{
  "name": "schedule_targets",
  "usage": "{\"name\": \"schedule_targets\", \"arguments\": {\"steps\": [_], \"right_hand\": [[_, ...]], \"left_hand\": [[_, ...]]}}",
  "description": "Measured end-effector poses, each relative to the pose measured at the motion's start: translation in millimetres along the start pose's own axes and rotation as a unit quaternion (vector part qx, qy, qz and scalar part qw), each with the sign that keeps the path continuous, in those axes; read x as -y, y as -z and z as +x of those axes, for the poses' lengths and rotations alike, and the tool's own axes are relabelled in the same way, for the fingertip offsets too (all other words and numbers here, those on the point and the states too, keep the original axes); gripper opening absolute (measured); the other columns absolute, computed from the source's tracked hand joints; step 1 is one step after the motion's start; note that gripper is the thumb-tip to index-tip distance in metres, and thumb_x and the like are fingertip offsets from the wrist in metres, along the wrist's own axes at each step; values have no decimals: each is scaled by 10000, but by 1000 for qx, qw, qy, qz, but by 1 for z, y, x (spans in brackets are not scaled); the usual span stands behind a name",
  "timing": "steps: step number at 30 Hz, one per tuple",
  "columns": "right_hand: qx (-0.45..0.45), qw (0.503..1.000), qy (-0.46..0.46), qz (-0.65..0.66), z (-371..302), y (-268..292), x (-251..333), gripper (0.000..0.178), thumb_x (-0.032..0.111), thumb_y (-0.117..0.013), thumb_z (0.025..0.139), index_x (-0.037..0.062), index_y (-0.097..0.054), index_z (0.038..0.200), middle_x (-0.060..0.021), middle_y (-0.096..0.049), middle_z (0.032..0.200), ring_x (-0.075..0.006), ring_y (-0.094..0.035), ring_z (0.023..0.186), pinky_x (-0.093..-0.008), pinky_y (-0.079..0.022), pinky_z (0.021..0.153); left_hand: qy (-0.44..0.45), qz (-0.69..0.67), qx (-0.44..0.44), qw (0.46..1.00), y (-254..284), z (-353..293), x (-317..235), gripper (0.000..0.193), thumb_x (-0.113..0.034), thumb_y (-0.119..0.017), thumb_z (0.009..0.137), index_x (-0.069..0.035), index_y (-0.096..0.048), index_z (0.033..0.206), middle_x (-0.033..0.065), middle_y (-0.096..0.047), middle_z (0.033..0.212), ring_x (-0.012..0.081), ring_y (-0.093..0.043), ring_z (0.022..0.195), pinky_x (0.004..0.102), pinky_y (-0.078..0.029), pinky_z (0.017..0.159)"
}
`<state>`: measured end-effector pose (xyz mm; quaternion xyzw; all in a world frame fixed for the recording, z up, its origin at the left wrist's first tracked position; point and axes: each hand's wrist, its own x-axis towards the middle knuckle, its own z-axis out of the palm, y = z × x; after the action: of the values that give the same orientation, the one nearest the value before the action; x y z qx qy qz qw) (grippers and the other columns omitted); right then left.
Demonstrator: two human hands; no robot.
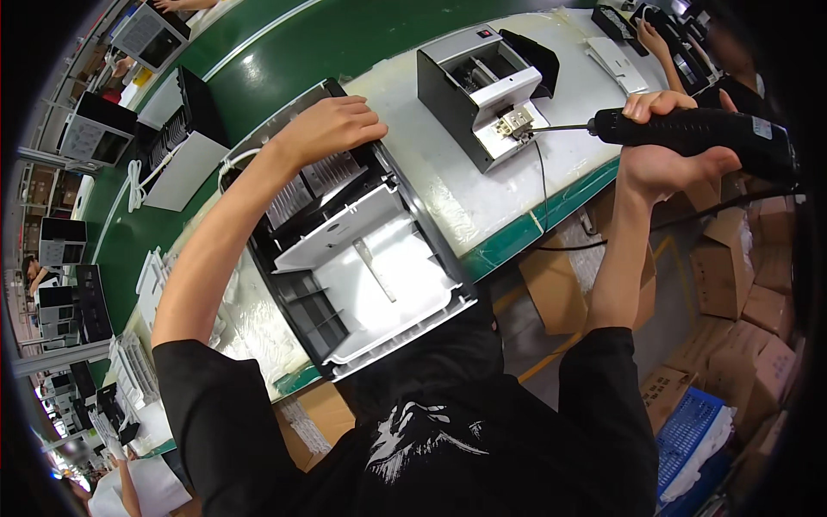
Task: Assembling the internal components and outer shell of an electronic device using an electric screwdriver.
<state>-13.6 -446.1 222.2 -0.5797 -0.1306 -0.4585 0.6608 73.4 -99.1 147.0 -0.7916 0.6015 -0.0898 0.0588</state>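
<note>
My left hand (336, 129) is closed over the far rim of a black and white banknote counter housing (370, 276), which lies tilted at the bench's near edge. Its white tray-like inside faces up. In my right hand (668, 155) is a black electric screwdriver (732, 138), held level, its long thin bit pointing left. The bit's end is at a small metal part (517, 122) on the front of a second banknote counter (478, 82); whether it touches is hard to tell. A thin dark cord hangs from near that part over the bench edge.
A green conveyor belt (301, 52) with more machines (177, 142) runs beyond the bench (431, 198). Cardboard boxes (724, 258) and a blue crate (689, 431) stand at the right. Another person's hand (652, 40) is at the far right. The screwdriver's cable (732, 204) trails below.
</note>
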Motion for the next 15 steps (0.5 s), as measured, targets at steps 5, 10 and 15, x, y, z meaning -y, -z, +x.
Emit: {"name": "schedule_targets", "arguments": {"steps": [5,10,15], "right_hand": [[39,999,-24,2,2,-3,-15,880,864,-297,782,191,-315,1349,-110,-528,693,-216,-505,534,-377,-451,560],[189,962,-116,157,43,8,-54,852,824,-304,824,30,-535,1029,-104,-531,699,-200,-491,534,-351,-436,562],[85,987,-138,-16,47,-76,-42,546,575,-545,907,51,-499,1052,-14,-527,608,-92,-501,403,-211,-421,342]], "left_hand": [[163,-28,-184,969,23,-8,-43,333,49,-622,718,-38,-583,1037,104,-639,991,297,-601,1027,389,-481,939],[373,-163,-266,874,58,-26,-116,380,88,-587,750,-32,-616,1109,121,-619,1181,307,-571,1137,389,-451,976],[540,-217,-317,749,63,-66,-182,385,22,-611,788,-33,-605,1168,137,-577,1267,287,-535,1205,371,-386,1040]]}}
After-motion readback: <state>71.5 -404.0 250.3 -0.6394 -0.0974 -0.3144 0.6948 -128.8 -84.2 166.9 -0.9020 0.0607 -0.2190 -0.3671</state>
